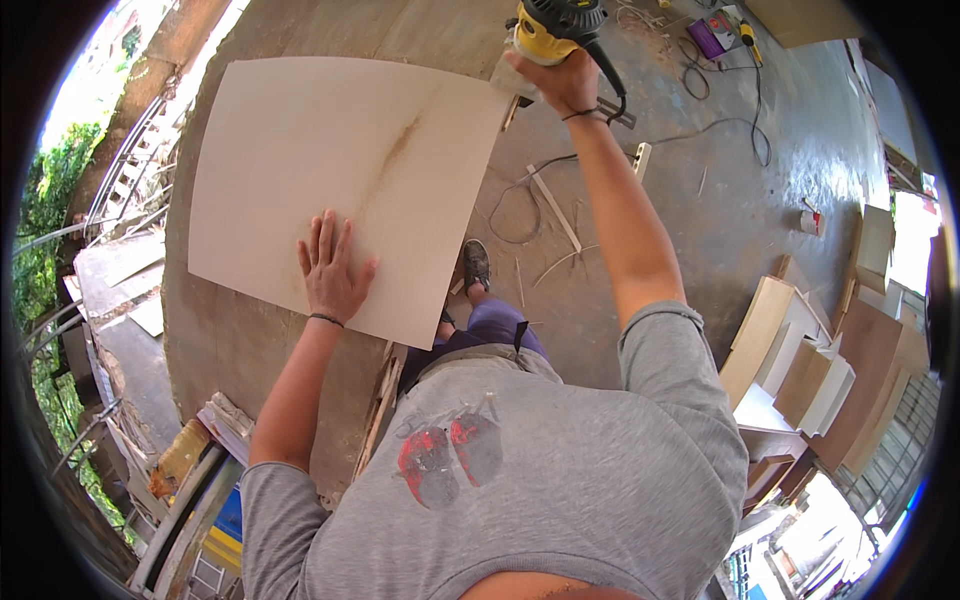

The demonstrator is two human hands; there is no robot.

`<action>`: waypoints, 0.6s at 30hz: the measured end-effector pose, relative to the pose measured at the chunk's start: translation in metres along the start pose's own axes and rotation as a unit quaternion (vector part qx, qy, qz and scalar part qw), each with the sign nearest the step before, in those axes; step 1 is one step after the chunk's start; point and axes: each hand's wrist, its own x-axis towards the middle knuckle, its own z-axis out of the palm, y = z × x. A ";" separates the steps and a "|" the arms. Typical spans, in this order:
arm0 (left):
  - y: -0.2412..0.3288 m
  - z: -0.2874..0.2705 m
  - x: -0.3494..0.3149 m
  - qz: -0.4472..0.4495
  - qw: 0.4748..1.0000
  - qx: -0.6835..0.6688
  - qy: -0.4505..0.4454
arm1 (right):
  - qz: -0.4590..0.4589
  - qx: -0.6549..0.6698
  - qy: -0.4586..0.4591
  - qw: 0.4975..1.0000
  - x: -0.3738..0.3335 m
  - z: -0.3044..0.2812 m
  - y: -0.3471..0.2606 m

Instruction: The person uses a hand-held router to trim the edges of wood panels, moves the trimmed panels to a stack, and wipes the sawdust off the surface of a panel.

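Observation:
My left hand (333,275) lies flat with fingers spread on a large white board (270,150), near its close edge. A brown streak of dust (395,150) runs across the board's upper middle. At the board's far right corner, my right hand (565,82) is wrapped round a yellow-and-black power tool that looks like a trim router (545,35). The tool's black cord (607,75) bends down past my wrist. Its bit is hidden from view.
The board rests on a brown work surface (240,320). Wood strips (553,208) and loops of cord (500,225) lie on the floor to the right. A purple box (711,37) and a small white-and-red tub (811,222) stand farther off. Wooden cabinet parts (790,350) are stacked at right.

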 end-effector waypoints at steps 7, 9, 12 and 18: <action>0.001 0.000 0.001 0.009 1.000 0.007 0.002 | 0.034 -0.043 0.006 0.998 -0.005 -0.030 -0.004; 0.000 0.001 0.001 0.010 1.000 0.006 0.002 | 0.008 0.003 -0.009 1.000 -0.013 -0.028 -0.010; -0.001 -0.001 0.000 0.013 1.000 0.008 0.007 | 0.052 0.019 -0.083 0.995 -0.031 -0.024 -0.029; -0.001 0.002 0.003 -0.002 1.000 0.006 -0.007 | 0.040 -0.015 -0.079 0.996 -0.058 0.003 -0.017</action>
